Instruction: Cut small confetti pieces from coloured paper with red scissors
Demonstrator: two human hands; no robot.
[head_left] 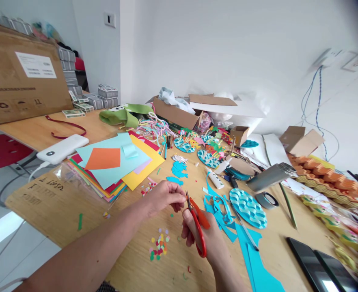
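Note:
My right hand (205, 233) is closed around the red-handled scissors (201, 239), their blades pointing up and away from me. A folded-looking piece of orange paper (201, 214) lies along the blades and over the right hand. Its far end reaches the fingertips of my left hand (168, 198), which pinch it just left of the scissor tips. Those fingers partly hide what they grip. Below the hands, several small coloured paper dots (160, 245) are scattered on the wooden table (130, 259). Blue paper scraps (220, 209) lie just right of the scissors.
Stacked coloured paper sheets (106, 172) and a white power bank (63, 148) are at left. Blue fish cutouts (179, 169) lie ahead. To the right are a wavy-patterned blue oval (248, 208), a pen (246, 229), a metal flask (272, 177), a tape roll (267, 200) and dark phones (315, 263).

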